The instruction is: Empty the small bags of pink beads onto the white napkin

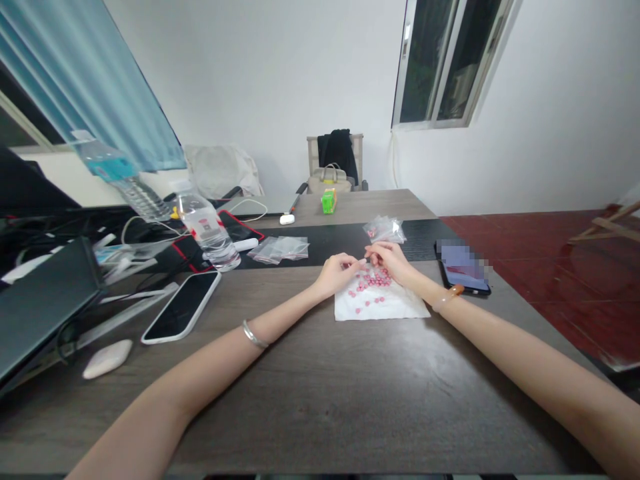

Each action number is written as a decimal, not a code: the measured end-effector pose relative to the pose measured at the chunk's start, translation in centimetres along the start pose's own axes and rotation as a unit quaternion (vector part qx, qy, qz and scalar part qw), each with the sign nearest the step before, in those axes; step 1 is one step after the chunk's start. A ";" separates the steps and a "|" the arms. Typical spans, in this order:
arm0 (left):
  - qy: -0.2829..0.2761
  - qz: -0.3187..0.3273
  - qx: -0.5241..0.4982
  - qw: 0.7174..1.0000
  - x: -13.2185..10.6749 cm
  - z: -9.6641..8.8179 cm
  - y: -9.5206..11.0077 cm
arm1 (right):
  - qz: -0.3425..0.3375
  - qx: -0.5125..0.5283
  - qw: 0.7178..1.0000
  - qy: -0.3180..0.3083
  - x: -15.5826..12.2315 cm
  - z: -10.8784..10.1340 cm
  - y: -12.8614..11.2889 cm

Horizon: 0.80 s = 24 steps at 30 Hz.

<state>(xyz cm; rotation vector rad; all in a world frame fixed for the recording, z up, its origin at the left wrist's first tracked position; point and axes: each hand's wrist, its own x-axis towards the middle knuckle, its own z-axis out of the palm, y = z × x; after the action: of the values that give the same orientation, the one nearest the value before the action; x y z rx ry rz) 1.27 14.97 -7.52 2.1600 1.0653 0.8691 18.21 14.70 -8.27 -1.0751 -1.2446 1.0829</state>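
My left hand [339,272] and my right hand [391,260] meet over a white paper sheet [395,308] strewn with several small pink beads [373,281]. Both hands have their fingers curled into a pinch at the spot where they touch. What they pinch is too small to make out. A silver bangle sits on my left wrist, an orange bracelet on my right.
Small clear zip bags lie in a stack [280,249] and in a heap [385,229] behind the hands. A phone [463,267] lies right, another phone [181,306] left. Water bottles [207,227], a white mouse [107,358], a laptop [40,300] and cables crowd the left side.
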 end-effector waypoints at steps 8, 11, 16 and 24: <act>0.109 -0.076 0.187 0.973 -0.1 -1.0 -0.3 | -0.002 0.000 1.000 0.006 -0.2 0.0 -0.3; 0.075 -0.106 0.320 0.939 -0.2 -1.9 -0.7 | -0.002 -0.006 1.000 0.025 -0.2 0.0 -0.2; -0.028 -0.031 0.395 0.918 -0.1 -2.6 -1.2 | 0.002 -0.029 0.997 0.074 0.0 -0.2 -0.2; -0.070 0.046 0.353 0.932 -0.5 -2.0 -0.4 | -0.022 -0.087 0.988 0.123 0.0 -0.4 -0.1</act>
<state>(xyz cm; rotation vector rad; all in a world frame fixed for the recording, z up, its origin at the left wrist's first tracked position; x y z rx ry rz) -0.67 15.19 -6.71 2.8213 1.3528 0.3747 18.60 14.68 -8.14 -1.2665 -1.1725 0.7910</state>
